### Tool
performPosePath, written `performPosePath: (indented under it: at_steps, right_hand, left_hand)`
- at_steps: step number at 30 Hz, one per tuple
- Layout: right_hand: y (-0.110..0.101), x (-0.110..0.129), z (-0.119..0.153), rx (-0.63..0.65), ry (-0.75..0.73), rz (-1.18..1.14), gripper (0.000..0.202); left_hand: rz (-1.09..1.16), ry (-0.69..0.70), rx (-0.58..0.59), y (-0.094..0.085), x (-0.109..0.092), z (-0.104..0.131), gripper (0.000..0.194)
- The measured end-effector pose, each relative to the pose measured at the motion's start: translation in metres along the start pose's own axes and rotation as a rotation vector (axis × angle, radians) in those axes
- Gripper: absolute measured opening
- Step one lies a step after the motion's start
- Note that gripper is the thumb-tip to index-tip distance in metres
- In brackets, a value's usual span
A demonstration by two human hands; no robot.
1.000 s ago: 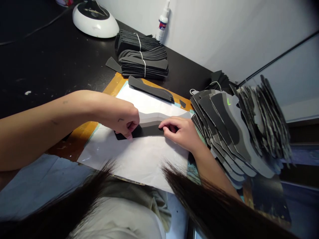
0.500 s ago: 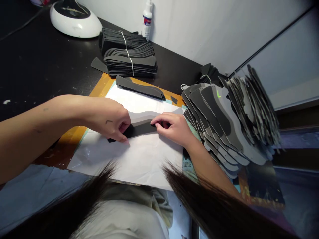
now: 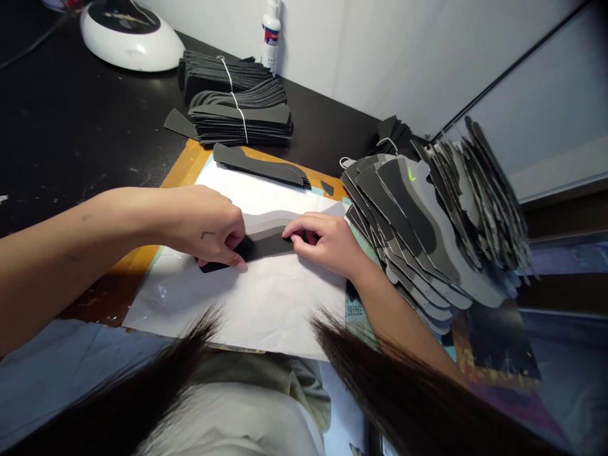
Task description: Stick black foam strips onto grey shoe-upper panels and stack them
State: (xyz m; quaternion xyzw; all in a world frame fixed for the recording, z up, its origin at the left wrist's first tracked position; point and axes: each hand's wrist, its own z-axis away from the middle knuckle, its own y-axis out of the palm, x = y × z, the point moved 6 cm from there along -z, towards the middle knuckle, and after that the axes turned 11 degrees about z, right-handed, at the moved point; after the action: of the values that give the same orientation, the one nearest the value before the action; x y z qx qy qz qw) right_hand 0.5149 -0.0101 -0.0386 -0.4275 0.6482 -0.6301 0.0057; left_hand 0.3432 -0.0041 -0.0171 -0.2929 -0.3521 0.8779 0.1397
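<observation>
A curved black strip (image 3: 266, 246) lies on a grey curved panel (image 3: 270, 220), over white paper (image 3: 266, 304). My left hand (image 3: 213, 231) has its fingers curled over the left part of the strip, thumb along the near edge. Farther along, my right hand (image 3: 325, 244) pinches or presses the strip's right part between thumb and fingertips. The hands cover both the panel's left end and part of the strip's right end. Just beyond the panel rests a small stack of loose black strips (image 3: 263, 169).
Bundles of black strips (image 3: 242, 117) tied with white string stand at the back, near a white bottle (image 3: 270, 38) and a white lamp base (image 3: 133, 38). Layered grey-and-black panels (image 3: 408, 209) are piled at the right. A small dark scrap (image 3: 327, 187) lies on the orange board edge.
The whole view has shifted slightly, so things sit a little farther left. Both hands keep nearly the same grip on the strip, which lies in the same place on the panel.
</observation>
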Motion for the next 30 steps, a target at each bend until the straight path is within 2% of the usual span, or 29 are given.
performPosePath:
  at_steps: [5, 12, 17, 21, 26, 30]
  right_hand:
    - [0.001, 0.0, 0.0, -0.007, -0.006, 0.027, 0.018]
    - [0.0, 0.001, 0.0, 0.007, -0.007, 0.047, 0.017]
    - [0.0, 0.001, -0.001, 0.018, 0.01, 0.047, 0.018]
    - [0.0, -0.001, -0.001, 0.019, 0.017, 0.054, 0.019]
    - [0.001, -0.002, 0.0, 0.025, 0.007, 0.053, 0.019]
    - [0.001, -0.002, 0.0, 0.03, 0.005, 0.059, 0.019]
  left_hand:
    - [-0.067, -0.006, -0.027, 0.002, 0.002, -0.004, 0.046]
    - [-0.108, -0.031, -0.075, 0.001, -0.002, -0.004, 0.046]
    - [-0.206, 0.107, -0.206, -0.003, -0.01, -0.006, 0.032]
    - [-0.109, 0.238, -0.137, 0.004, -0.011, -0.012, 0.012]
    - [-0.061, 0.207, -0.148, 0.004, -0.008, -0.013, 0.009]
    - [-0.066, 0.239, -0.131, 0.006, -0.008, -0.012, 0.008]
